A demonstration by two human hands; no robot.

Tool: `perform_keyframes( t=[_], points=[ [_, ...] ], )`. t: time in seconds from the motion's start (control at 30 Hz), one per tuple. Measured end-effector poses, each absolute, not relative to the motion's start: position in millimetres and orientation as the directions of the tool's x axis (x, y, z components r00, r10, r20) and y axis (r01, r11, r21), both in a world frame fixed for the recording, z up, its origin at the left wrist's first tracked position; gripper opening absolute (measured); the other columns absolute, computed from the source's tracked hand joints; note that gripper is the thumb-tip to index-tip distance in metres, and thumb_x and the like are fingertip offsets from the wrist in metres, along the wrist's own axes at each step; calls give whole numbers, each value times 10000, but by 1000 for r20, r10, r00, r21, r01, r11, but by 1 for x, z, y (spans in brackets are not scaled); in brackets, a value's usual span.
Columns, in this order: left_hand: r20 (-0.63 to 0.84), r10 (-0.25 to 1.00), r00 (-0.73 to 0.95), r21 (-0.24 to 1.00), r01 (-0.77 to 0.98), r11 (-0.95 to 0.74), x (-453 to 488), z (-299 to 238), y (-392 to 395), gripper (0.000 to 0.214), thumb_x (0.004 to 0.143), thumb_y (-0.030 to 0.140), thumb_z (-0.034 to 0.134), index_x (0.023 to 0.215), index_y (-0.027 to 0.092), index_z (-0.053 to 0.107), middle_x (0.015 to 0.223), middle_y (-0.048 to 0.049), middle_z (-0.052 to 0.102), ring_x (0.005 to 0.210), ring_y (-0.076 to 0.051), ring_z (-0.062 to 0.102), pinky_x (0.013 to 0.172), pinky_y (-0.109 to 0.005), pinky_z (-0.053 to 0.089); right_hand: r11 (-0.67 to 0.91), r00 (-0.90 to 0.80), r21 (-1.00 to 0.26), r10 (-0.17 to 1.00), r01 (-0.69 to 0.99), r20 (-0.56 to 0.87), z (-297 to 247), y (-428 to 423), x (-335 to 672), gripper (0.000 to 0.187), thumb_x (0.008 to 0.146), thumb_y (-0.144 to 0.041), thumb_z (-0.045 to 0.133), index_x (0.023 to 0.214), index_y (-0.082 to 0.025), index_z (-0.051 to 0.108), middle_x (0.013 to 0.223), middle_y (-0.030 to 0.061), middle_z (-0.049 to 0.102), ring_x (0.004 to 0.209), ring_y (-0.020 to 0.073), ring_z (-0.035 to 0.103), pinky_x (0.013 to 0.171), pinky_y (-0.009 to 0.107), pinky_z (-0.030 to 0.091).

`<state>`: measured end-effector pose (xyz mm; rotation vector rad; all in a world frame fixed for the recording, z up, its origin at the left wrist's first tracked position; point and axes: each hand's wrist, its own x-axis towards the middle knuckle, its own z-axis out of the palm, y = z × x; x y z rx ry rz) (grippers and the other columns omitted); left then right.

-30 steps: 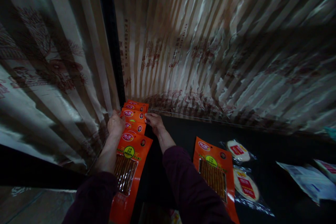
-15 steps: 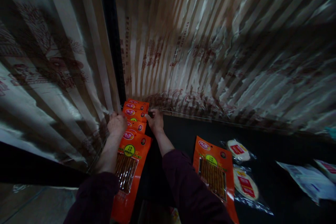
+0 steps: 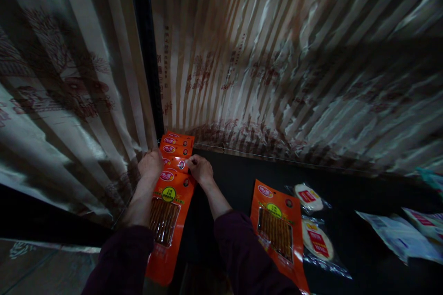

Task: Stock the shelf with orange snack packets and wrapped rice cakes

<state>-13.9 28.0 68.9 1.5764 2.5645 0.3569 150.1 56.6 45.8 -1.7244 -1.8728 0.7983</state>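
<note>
A row of several overlapping orange snack packets (image 3: 169,193) runs along the left edge of a dark shelf (image 3: 242,179), back to the striped paper wall. My left hand (image 3: 151,164) rests closed on the left edge of the row. My right hand (image 3: 200,168) pinches the right edge of one packet (image 3: 177,164) in the middle of the row. The nearest packet shows brown sticks through its clear window. Dark sleeves cover both forearms.
Another orange packet (image 3: 277,230) lies alone to the right. Beside it are two clear-wrapped round cakes with red labels (image 3: 308,198) (image 3: 317,242). White wrapped packs (image 3: 404,239) lie at the far right. A black post (image 3: 143,50) stands at the shelf corner.
My right hand has drawn back toward me from the far packets to a nearer one in the row. My left hand stayed at the row's left edge.
</note>
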Motion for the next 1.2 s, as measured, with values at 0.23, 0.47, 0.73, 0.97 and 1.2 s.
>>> perform_keyframes(
  t=[0.23,0.47,0.73,0.97,1.2],
  points=[
    [109,878,-467,330,850,411,-13,62,31,255,884,234,387,1007,202,608,1044,-103,657,866,-207,656,708,-300,476,34,-69,-630,997,776,-32,44,61,144,203,871,-366,520,821,-237,667,853,11,705,774,147,627,629,225,394],
    [157,872,-464,333,856,396,-10,58,37,252,879,278,430,1061,196,583,1060,-100,638,864,-214,652,747,-306,479,2,-35,-609,999,793,-42,45,64,140,243,891,-390,479,888,-237,668,894,24,707,820,163,636,687,244,411],
    [158,937,-311,308,917,253,-13,61,26,323,889,234,362,1092,200,611,1088,-98,609,910,-202,628,803,-301,478,-2,-23,-651,999,759,-29,35,64,144,248,892,-405,475,958,-236,644,899,29,701,836,155,628,685,235,414],
    [154,970,-188,231,961,150,-14,57,4,373,895,247,358,1149,187,623,1187,-108,613,1082,-235,546,980,-353,391,-43,-74,-685,987,727,-140,33,45,163,318,864,-464,467,816,-237,684,827,38,716,763,174,641,594,247,385],
    [115,949,-294,241,935,260,-4,54,-20,396,875,212,383,1217,165,577,1217,-135,589,1106,-261,522,921,-373,421,-124,-126,-864,970,487,-210,22,45,165,131,750,-285,599,746,-195,695,725,10,707,655,135,629,569,215,410]
  ],
)
